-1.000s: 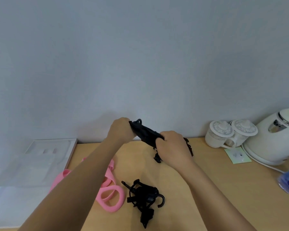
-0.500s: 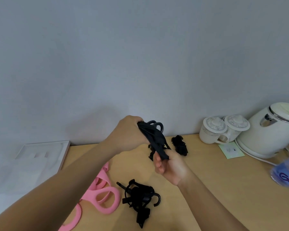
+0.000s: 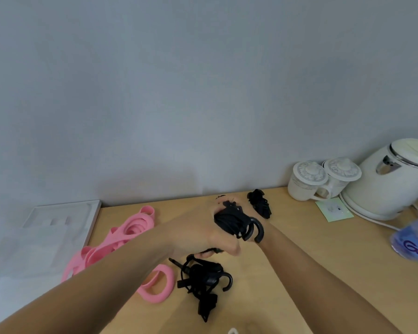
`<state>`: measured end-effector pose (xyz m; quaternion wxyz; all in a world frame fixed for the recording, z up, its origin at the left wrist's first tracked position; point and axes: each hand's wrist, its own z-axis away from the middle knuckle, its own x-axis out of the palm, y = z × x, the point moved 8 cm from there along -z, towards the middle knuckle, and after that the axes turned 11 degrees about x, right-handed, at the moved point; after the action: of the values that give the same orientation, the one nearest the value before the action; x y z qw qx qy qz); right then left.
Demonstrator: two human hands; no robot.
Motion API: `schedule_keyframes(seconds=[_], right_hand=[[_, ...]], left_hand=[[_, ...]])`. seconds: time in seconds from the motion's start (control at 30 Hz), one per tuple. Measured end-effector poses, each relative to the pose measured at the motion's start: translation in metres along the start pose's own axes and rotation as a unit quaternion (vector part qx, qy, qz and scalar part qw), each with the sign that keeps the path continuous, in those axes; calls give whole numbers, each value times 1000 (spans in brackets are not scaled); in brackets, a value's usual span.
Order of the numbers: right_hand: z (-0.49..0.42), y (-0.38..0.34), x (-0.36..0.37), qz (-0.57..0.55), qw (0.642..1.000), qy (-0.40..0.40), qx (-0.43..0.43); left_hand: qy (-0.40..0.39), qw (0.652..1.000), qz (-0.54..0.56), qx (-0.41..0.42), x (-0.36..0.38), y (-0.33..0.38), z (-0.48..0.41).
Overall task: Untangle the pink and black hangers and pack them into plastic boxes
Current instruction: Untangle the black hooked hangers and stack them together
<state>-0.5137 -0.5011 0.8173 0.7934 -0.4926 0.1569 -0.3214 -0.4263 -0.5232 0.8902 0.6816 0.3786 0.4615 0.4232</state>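
Black hangers (image 3: 232, 220) in left hand (image 3: 203, 235); pink hangers (image 3: 130, 227) left, kettle (image 3: 384, 189) right.

The table (image 3: 299, 273) runs back to the wall (image 3: 203, 92). At its left end sits a box (image 3: 58, 227). Just right of the box, the hanger heap (image 3: 121, 239) sprawls from back to front, its near part under the left forearm. The near bundle (image 3: 200, 283) lies right of the heap's front end. Behind it, above mid-table, the left hand (image 3: 203, 235) grips the held bundle (image 3: 232, 221). The far bundle (image 3: 260, 206) lies just beyond, near the wall. Two mugs (image 3: 307, 183) stand side by side back right, the kettle (image 3: 391, 184) right of them and a card (image 3: 333, 209) before them. A bottle (image 3: 415, 239) is at the right edge, nearer than the kettle.
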Motion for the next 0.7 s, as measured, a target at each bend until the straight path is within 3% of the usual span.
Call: schedule_keyframes(seconds=[0.13, 0.2, 0.33, 0.47, 0.53, 0.7], right_hand=[[1, -16, 4, 240, 969, 2, -59], [-2, -17, 8, 362, 927, -12, -94], [5, -25, 23, 641, 749, 11, -168], [-1, -34, 28, 755, 635, 49, -156], [-5, -41, 26, 776, 608, 74, -149], [-13, -55, 21, 781, 596, 137, -130]], left_hand=[[-51, 994, -94, -13, 5, -7, -3], [-85, 985, -146, -23, 11, -16, -4], [-138, 970, -200, -27, 29, -31, -4], [-122, 950, -287, -31, 30, -39, -16], [-97, 936, -336, -35, 27, -42, -24], [-17, 907, -415, -65, 16, -55, -42]])
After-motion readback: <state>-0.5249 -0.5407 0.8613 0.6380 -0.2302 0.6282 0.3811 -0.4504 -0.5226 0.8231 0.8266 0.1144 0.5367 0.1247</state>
